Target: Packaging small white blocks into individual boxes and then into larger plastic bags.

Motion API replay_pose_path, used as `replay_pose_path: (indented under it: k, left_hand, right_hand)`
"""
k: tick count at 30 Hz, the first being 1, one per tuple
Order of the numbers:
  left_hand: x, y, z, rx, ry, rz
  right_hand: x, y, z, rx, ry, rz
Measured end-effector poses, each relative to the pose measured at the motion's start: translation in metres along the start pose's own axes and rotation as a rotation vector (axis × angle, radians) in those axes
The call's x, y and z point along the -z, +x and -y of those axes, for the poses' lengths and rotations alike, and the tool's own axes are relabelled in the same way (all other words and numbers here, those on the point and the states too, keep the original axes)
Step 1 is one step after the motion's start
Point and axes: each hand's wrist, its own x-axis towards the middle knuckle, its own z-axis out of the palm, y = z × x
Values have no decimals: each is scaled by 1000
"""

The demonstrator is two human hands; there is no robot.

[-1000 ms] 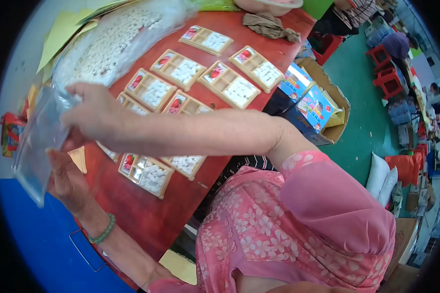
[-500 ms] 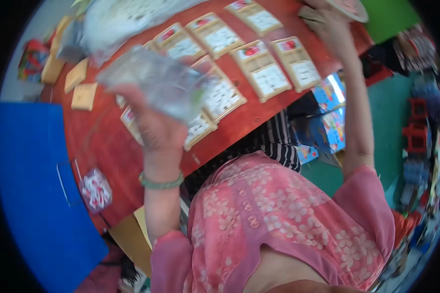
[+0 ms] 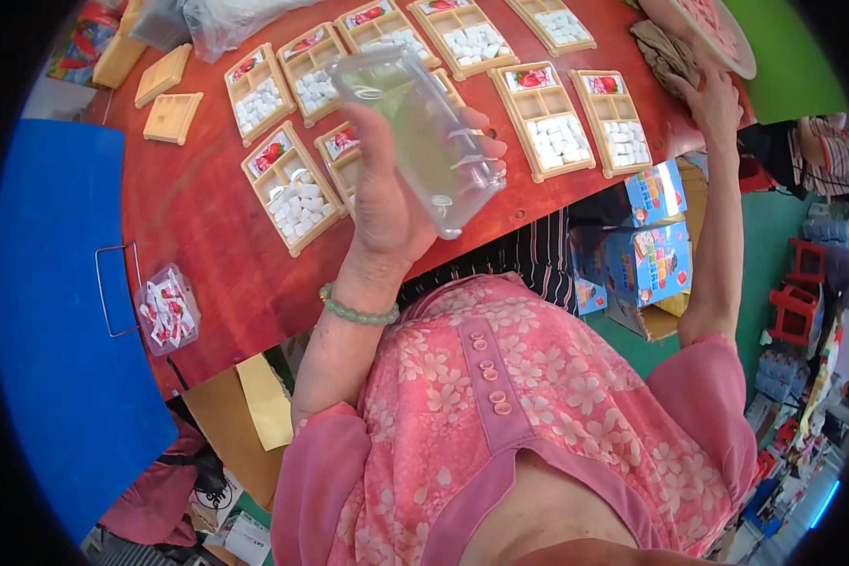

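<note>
My left hand [image 3: 387, 208] is closed around a clear, shallow plastic box [image 3: 420, 132], raised above the table and tilted. Its inside looks empty. Far to the right, my right hand [image 3: 715, 108] has its fingers apart, between a crumpled brown cloth [image 3: 665, 55] and the rim of a pale bowl [image 3: 747, 58] with pink pieces in it. Several light wooden-coloured trays [image 3: 542, 99] lie in rows under and around the box. Each visible one has small white blocks [image 3: 558, 140] in its large compartment and a red-and-white packet in a small one. My left hand partly hides some trays.
A small clear tub of packets [image 3: 168, 309] stands at the red table's [image 3: 217, 264] left edge, by a blue board [image 3: 52, 283] with a wire handle. Two tray-like pieces [image 3: 173, 118] lie at the far left. Blue boxes [image 3: 649, 264] stand below the table's right edge.
The view has shifted. My left hand has moved right with the plastic box and turned it more upright. My right hand has drawn slightly away from the brown cloth, along the bowl.
</note>
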Motion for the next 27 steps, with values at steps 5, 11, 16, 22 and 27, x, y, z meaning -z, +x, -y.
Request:
replay_pose_path:
  k: [5, 11, 16, 22, 27]
  left_hand:
    - [12, 2, 21, 22, 193, -43]
    - [2, 3, 44, 22, 307, 99]
    - [-4, -2, 52, 20, 368, 112]
    - [-3, -5, 65, 23, 385, 136]
    - [-9, 3, 72, 118, 324, 231]
  right_hand:
    - [93, -73, 135, 132, 1438, 501]
    - [115, -123, 198, 62, 1729, 846]
    - [107, -145, 198, -119, 1895, 862]
    - [99, -151, 183, -89, 1851, 938]
    - [103, -148, 170, -244, 1903, 991]
